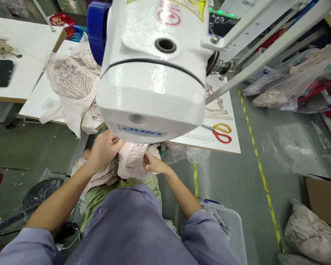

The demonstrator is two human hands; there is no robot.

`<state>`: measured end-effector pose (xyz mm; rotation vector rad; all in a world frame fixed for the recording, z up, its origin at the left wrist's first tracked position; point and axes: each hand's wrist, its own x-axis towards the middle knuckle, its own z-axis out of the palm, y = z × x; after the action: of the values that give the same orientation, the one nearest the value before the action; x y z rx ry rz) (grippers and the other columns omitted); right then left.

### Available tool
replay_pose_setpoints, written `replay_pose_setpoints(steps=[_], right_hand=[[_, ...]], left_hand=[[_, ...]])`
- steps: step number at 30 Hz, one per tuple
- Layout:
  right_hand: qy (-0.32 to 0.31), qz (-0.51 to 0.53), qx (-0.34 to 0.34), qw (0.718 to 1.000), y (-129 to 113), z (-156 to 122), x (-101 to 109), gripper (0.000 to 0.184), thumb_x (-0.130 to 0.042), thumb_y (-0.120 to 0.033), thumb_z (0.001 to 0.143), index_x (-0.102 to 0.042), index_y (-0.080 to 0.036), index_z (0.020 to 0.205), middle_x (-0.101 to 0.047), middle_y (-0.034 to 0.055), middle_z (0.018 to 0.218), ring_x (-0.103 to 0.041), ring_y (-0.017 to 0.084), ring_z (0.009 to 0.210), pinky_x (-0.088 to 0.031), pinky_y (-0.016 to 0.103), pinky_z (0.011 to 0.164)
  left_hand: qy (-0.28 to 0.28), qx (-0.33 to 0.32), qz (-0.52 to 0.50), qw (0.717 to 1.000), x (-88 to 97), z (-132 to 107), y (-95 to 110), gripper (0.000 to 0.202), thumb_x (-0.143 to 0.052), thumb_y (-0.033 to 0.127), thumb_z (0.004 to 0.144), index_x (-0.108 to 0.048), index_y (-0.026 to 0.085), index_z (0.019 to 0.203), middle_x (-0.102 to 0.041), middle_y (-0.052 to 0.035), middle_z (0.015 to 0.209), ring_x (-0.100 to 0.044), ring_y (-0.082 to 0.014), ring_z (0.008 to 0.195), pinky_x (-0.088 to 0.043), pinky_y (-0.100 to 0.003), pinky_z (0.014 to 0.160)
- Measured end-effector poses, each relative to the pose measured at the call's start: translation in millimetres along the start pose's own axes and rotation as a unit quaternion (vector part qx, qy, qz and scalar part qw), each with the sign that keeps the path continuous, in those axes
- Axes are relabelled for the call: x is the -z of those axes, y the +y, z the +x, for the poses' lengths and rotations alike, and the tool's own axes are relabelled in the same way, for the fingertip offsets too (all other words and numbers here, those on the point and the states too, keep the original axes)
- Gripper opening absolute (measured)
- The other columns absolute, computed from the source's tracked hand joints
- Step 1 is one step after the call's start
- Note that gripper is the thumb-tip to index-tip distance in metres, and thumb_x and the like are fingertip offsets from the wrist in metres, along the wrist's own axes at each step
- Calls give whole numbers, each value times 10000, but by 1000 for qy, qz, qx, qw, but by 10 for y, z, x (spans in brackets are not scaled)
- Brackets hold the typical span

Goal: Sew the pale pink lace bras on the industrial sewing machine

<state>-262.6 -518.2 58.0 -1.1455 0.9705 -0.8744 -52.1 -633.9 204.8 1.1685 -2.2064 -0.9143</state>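
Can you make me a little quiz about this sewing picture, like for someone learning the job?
1. True or false: the metal scissors with yellow and red handles lie on the flat white tabletop.
2. What do the bare left hand and the bare right hand both touch?
3. Fill in the gap: the blue letters on the glossy white sewing machine spell ____.

Key:
1. True.
2. Soft, pale beige cloth with a lace pattern.
3. JUKI.

Head-worn view, directed forward and down, sewing machine (151,92) framed close, left hand (105,148) and right hand (156,164) seen from above
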Motion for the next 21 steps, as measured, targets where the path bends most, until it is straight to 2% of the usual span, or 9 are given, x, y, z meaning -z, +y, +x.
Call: replay_pose_setpoints(steps=[1,3,5,6,8,14,18,21], right_hand=[[-20,2,-11,1000,53,-33,1,1056,-775,-793,611,-534,-168,1428,-633,178,1363,-585,319,1275,-497,417,1037],[-25,33,-51,998,124,-117,7,771,-856,-638,640,-688,-169,1228,-726,123,1190,-660,283,1132,-522,404,991],[-9,85,-91,992,167,-217,10,524,-864,-575,663,-764,-164,972,-772,74,968,-708,241,927,-562,380,884],[8,107,-102,989,184,-270,8,471,-855,-577,673,-767,-162,877,-771,59,876,-710,223,841,-572,364,827],[51,130,-106,984,208,-377,-10,459,-834,-606,686,-757,-165,789,-759,43,775,-698,197,738,-573,332,745],[161,161,-99,969,147,-657,-109,491,-829,-665,632,-750,-201,769,-752,40,702,-673,199,598,-551,321,593],[233,168,-78,955,-11,-799,-142,515,-832,-708,566,-708,-226,701,-735,34,676,-652,209,575,-536,334,574],[276,162,-61,946,-206,-892,-152,542,-784,-760,603,-712,-243,752,-722,25,661,-625,207,545,-518,338,553]], left_hand=[[1,-1,0,1000,4,-4,-1,326,-562,233,833,-315,213,622,-289,45,553,-307,-114,583,-300,-263,585],[5,2,-1,1000,5,-20,-2,324,-556,229,840,-304,211,637,-282,49,566,-293,-106,586,-286,-255,579],[9,13,-10,1000,1,-43,0,305,-548,225,844,-311,211,652,-298,52,572,-293,-98,574,-275,-248,560],[11,19,-19,1000,-2,-56,1,291,-545,223,846,-323,211,659,-322,50,575,-309,-96,567,-278,-245,549],[9,30,-37,999,-6,-85,6,245,-544,222,852,-373,210,677,-400,38,595,-376,-101,570,-309,-241,543],[16,31,-27,999,-10,-196,-33,144,-558,294,900,-572,189,802,-636,-37,792,-589,-162,748,-473,-265,675],[37,9,-5,999,-2,-319,-66,154,-536,311,933,-633,192,937,-688,-65,953,-644,-180,861,-528,-291,767],[78,-50,55,994,-14,-466,57,131,-524,288,958,-620,203,984,-695,-79,1011,-664,-194,944,-548,-315,821]])
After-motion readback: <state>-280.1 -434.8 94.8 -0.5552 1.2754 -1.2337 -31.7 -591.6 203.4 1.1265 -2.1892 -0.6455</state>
